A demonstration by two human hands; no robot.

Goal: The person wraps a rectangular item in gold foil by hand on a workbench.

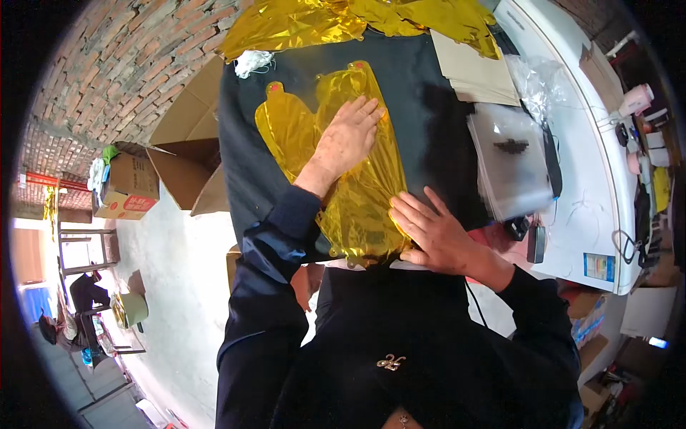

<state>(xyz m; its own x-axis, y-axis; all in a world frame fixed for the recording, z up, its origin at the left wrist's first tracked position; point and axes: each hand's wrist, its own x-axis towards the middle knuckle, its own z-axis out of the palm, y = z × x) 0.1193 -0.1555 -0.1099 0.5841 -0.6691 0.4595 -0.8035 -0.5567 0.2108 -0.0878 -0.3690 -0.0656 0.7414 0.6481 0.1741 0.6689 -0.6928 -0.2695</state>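
A flat gold foil balloon [361,189] lies on the black cloth-covered surface in front of me, two rounded tabs pointing away. My left hand [346,139] rests flat on its upper part, fingers stretched out and holding nothing. At the balloon's lower right edge, my right hand [432,232] lies with fingers spread, its fingertips touching the foil. Part of the balloon is hidden beneath my left hand and forearm. More gold foil [300,27] is heaped along the far edge, beside a small white bundle of thread [254,63].
To the right are brown paper sheets [475,68], a stack of clear plastic bags [511,164] with a dark item on top, and a white table [589,214]. Open cardboard boxes [182,171] stand to the left, near a brick wall [136,71].
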